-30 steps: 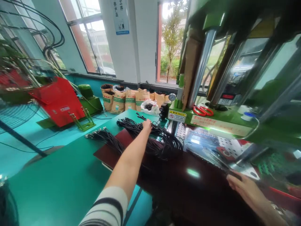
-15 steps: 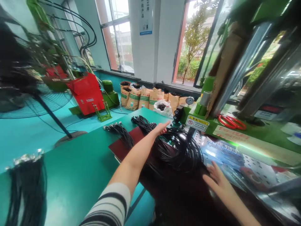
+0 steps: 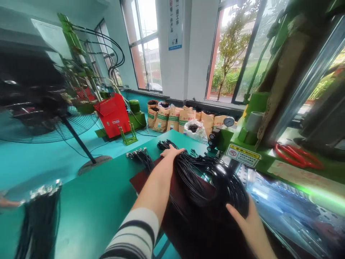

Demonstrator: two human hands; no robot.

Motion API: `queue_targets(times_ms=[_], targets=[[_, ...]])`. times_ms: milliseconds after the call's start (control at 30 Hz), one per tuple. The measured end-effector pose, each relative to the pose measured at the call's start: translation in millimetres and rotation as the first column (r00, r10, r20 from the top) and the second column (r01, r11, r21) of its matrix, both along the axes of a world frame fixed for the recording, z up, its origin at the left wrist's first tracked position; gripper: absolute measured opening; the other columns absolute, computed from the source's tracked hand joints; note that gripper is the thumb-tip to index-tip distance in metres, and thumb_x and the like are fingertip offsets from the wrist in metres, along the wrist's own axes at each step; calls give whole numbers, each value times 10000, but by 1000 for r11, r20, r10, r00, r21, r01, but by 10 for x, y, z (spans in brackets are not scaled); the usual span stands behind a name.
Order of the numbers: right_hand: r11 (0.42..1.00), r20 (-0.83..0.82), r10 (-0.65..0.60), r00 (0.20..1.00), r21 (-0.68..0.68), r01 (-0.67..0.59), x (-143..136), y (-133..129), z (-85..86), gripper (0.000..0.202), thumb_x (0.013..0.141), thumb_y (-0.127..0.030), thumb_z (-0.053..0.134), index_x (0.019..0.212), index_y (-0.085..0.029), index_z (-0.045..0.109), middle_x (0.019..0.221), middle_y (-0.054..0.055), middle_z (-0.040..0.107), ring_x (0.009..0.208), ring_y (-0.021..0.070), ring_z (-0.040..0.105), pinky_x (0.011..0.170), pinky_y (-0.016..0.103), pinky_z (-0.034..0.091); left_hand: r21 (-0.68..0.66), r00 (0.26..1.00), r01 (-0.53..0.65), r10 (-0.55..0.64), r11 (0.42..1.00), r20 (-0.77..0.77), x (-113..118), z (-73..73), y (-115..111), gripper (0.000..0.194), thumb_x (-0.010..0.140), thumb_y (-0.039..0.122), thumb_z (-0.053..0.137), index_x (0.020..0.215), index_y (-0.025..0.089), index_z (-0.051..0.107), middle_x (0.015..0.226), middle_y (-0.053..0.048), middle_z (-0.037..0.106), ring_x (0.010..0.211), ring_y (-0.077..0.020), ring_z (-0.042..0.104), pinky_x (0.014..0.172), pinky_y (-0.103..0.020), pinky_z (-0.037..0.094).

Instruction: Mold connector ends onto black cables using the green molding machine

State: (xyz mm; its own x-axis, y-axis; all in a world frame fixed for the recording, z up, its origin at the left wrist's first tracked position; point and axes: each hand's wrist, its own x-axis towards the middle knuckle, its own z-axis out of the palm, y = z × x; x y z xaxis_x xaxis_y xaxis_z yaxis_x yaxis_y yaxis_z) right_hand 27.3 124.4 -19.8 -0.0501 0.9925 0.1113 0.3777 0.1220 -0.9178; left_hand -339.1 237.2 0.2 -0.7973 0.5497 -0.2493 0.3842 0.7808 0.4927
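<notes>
A big bundle of thin black cables (image 3: 207,180) lies looped on a dark red mat (image 3: 142,178) on the green table (image 3: 94,208). My left hand (image 3: 169,153) is stretched forward and rests flat on the far end of the bundle, fingers apart. My right hand (image 3: 246,219) presses against the near, coiled end of the same bundle, fingers spread on it. A smaller bunch of cables with metal ends (image 3: 140,156) lies just left of my left hand.
A green press machine (image 3: 269,108) with steel columns stands at the right, red scissors (image 3: 296,154) on its ledge. Another cable bunch (image 3: 37,219) hangs at the near left. A standing fan (image 3: 43,108), red machine (image 3: 113,115) and several sacks (image 3: 172,117) stand on the floor.
The view swung left. My right hand moved from the machine's plate across to the coiled end of the cable bundle. My left hand stayed on the bundle's far end.
</notes>
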Motion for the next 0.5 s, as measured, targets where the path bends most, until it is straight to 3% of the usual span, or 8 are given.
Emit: queue_targets(times_ms=[100, 233, 500], targets=[[997, 44, -1, 999, -76, 4, -16, -24, 12, 926, 606, -524, 631, 1351, -163, 218, 1324, 136, 395, 1213, 301, 357, 1013, 447, 255, -73, 1000, -13, 14, 997, 10, 38, -26, 167, 956, 468, 536, 712, 1269, 185, 325, 1319, -265, 316, 1216, -463, 238, 882, -586, 212], [997, 40, -16, 999, -77, 19, -49, -40, 45, 975, 574, -581, 610, 1348, -142, 213, 1325, 151, 384, 1215, 302, 351, 1017, 439, 246, -125, 999, -39, 42, 991, 21, 19, -63, 241, 910, 445, 364, 773, 1241, 209, 362, 1312, -248, 325, 1206, -459, 254, 884, -611, 184], [997, -43, 5, 999, -75, -8, -54, -15, -72, 921, 582, -555, 626, 1327, -163, 254, 1294, 125, 420, 1187, 283, 391, 1009, 417, 272, -11, 994, -110, 109, 994, -2, 104, -73, 262, 792, 461, 205, 762, 1145, 158, 366, 1179, -235, 432, 1175, -461, 265, 845, -596, 214]])
